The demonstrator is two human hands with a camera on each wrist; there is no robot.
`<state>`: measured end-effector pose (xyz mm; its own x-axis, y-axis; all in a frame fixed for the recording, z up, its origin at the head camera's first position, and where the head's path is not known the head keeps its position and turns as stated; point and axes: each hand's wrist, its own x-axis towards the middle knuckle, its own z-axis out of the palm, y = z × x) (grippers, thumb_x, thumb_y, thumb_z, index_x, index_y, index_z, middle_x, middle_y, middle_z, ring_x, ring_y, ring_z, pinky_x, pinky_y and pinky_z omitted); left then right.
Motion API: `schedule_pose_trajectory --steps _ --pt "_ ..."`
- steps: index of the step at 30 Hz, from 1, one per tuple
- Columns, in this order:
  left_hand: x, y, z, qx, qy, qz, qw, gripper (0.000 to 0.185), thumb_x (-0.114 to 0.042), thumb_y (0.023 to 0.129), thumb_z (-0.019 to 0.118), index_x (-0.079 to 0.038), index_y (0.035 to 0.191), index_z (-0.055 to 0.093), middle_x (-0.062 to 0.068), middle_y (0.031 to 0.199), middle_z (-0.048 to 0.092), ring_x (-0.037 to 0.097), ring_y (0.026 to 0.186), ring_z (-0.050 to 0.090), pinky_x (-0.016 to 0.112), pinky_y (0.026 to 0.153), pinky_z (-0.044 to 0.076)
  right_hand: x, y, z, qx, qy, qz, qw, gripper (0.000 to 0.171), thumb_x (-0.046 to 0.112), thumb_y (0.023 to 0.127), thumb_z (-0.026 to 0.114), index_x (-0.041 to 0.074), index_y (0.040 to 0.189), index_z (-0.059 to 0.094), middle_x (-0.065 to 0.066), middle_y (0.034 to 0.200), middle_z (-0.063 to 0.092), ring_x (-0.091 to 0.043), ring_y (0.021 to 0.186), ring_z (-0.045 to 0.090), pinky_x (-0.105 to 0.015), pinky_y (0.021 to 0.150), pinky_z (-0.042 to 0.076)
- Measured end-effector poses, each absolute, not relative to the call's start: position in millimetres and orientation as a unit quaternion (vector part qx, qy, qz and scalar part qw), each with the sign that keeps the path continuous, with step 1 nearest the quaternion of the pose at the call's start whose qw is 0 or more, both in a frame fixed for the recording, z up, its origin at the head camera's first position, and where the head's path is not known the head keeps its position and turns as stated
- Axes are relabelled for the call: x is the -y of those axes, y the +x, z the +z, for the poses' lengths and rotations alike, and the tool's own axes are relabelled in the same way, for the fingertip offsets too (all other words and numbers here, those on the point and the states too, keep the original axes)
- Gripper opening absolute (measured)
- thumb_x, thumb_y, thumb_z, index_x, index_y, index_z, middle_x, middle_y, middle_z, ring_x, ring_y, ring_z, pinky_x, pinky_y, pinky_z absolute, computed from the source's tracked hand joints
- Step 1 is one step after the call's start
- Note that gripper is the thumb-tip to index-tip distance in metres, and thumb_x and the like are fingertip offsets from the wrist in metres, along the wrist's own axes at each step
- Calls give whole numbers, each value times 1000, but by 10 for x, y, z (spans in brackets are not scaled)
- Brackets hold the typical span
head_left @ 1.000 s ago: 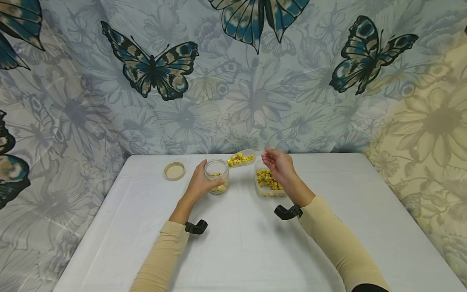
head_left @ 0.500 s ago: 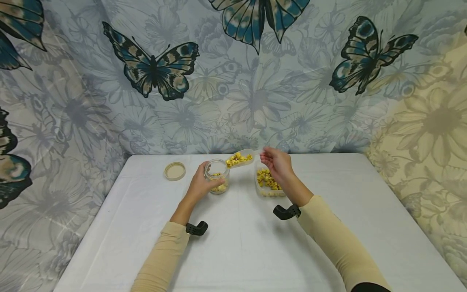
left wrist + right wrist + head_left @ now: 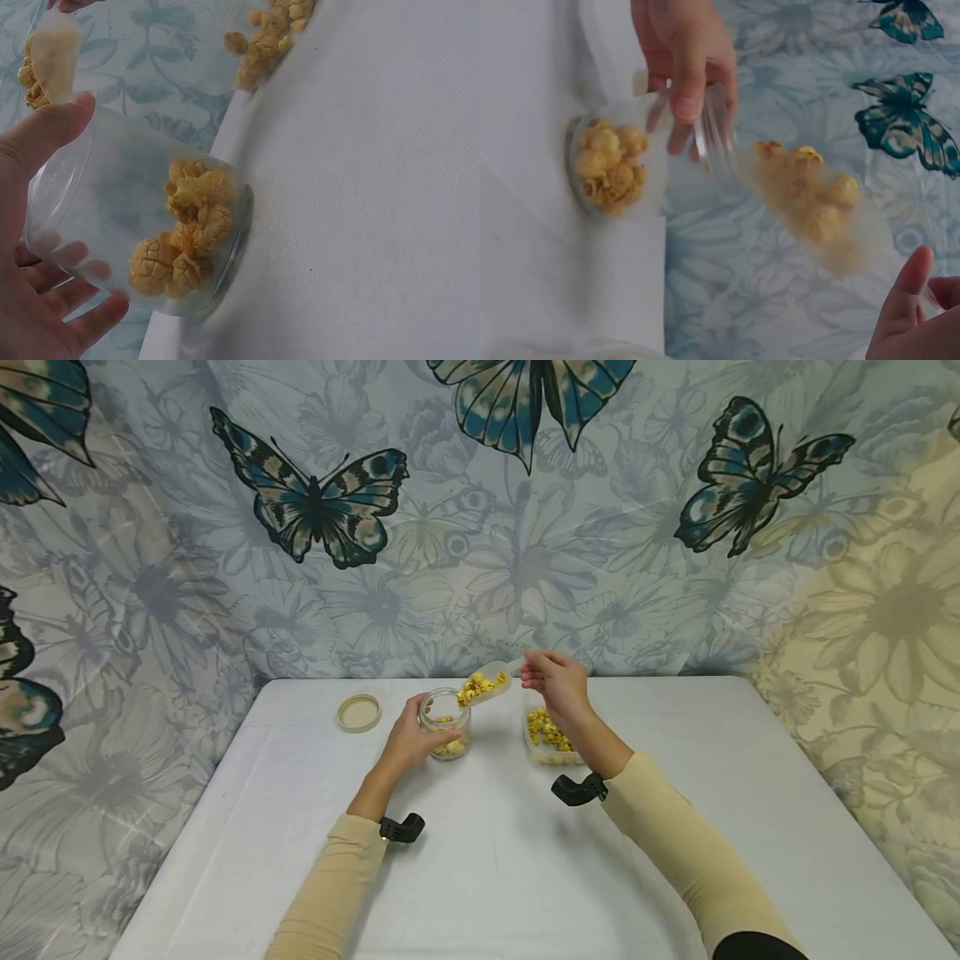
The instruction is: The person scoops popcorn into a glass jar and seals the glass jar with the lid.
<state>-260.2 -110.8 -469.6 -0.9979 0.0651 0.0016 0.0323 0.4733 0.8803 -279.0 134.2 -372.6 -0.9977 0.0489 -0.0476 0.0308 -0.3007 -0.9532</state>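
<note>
Fingers of left hand (image 3: 408, 739) wrap clear round jar (image 3: 446, 723); right hand (image 3: 551, 685) pinches translucent scoop (image 3: 487, 682).

I could read no text, label, brand, number or sign anywhere in my views; nothing I saw carried any writing at all.

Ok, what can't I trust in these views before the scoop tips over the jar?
- Scoop handle: head view, hidden under the right hand; cut off by the edge in the right wrist view.
- Scoop's popcorn: right wrist view, blurred, no count.
- Jar mouth: left wrist view, covered by the left hand.
- Tub fill: head view, too small and partly behind the right wrist.
</note>
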Motion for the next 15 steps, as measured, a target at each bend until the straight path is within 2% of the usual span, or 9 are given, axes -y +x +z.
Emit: schedule_pose_trajectory --steps 5,15 --pt "1121 -2598 -4696 -859 27 511 15 99 -43 73 84 -9 149 29 14 146 44 33 137 42 52 114 34 -1270 -2808 -3676 615 -14 788 18 19 14 95 64 -2 105 61 1 69 67 -9 59 64 -19 58 56" --pt "1119 -2612 -4690 -861 35 507 8 94 -38 74 84 -6 146 31 16 145 45 32 136 44 51 114 34 -1180 -2851 -3668 631 1 775 32 17 14 93 65 0 100 60 0 68 65 -9 56 62 -20 55 56"
